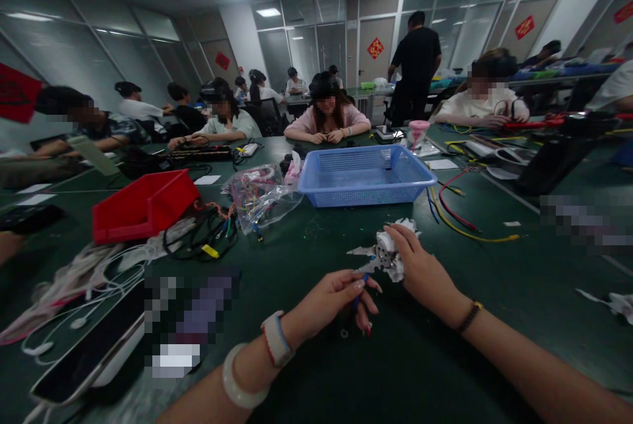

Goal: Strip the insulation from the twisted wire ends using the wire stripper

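My right hand [420, 266] is closed around a small white plastic device [388, 254] with thin arms sticking out, held just above the dark green table [316, 358]. My left hand [341, 299] is pinched on a small blue-handled tool [357, 295] whose tip points at the device. The left wrist carries a white bangle and a band; the right wrist has a dark bracelet.
A blue mesh basket [366, 177] stands behind the hands. To the left lie a red bin [143, 206], a clear bag of wires [260, 196], tangled cables [202, 236] and white earphones [74, 292]. Red and yellow wires [459, 219] trail right. Several people sit at the far edge.
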Available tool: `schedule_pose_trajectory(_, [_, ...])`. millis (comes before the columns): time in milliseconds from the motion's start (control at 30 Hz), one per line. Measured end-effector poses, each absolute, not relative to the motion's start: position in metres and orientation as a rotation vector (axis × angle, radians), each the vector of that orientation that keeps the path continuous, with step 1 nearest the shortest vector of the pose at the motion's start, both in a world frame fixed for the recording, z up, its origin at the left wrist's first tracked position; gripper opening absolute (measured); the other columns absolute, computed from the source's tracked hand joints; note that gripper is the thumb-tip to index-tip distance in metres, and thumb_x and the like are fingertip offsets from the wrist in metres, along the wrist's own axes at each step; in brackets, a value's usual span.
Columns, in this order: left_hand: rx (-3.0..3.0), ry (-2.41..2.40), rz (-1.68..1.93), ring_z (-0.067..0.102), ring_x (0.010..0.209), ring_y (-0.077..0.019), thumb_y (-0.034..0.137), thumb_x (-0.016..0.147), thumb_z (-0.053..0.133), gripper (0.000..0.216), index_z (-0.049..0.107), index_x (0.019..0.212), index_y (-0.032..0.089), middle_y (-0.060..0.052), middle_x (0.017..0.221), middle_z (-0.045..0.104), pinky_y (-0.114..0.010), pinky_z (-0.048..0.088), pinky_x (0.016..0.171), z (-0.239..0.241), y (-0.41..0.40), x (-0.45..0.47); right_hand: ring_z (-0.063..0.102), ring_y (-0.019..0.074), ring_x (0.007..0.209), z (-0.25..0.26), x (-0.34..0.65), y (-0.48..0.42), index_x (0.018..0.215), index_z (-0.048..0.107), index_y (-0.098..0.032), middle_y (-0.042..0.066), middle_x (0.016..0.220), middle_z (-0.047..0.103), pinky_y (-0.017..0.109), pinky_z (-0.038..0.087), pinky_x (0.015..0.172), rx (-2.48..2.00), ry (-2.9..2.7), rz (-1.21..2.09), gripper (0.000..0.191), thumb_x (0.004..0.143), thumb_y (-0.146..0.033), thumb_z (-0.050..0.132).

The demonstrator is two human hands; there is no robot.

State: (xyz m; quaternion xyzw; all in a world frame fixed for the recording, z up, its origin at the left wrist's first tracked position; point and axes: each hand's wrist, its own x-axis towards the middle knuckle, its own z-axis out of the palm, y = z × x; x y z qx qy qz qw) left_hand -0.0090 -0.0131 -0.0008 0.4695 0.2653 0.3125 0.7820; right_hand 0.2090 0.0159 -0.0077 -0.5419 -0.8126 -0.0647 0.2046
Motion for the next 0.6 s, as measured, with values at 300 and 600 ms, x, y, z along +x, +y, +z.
schedule_pose_trajectory(300, [1.057, 0.601, 0.648, 0.063, 0.052, -0.0102, 0.034, 0.088, 0.060, 0.028, 0.062, 0.104, 0.012, -0.005, 0.077, 0.068, -0.022, 0.052, 0.053, 0.001, -0.013, -0.010, 0.061, 0.0247, 0.107, -0.003, 0.214, 0.018, 0.134, 0.040, -0.014, 0.017, 0.135, 0.049, 0.032, 0.057, 0.074, -1.545, -2.343, -0.405, 0.053, 0.081, -0.003, 0.039])
schedule_pose_trajectory(600, [1.146, 0.729, 0.629, 0.057, 0.047, -0.0063, 0.035, 0.088, 0.058, 0.029, 0.065, 0.104, 0.011, -0.004, 0.075, 0.067, -0.017, 0.043, 0.046, 0.004, -0.011, -0.011, 0.067, 0.0177, 0.078, 0.011, 0.217, 0.016, 0.123, 0.049, -0.020, 0.010, 0.124, 0.056, 0.028, 0.052, 0.060, -1.680, -2.439, -0.263, 0.039, 0.085, -0.009, 0.044])
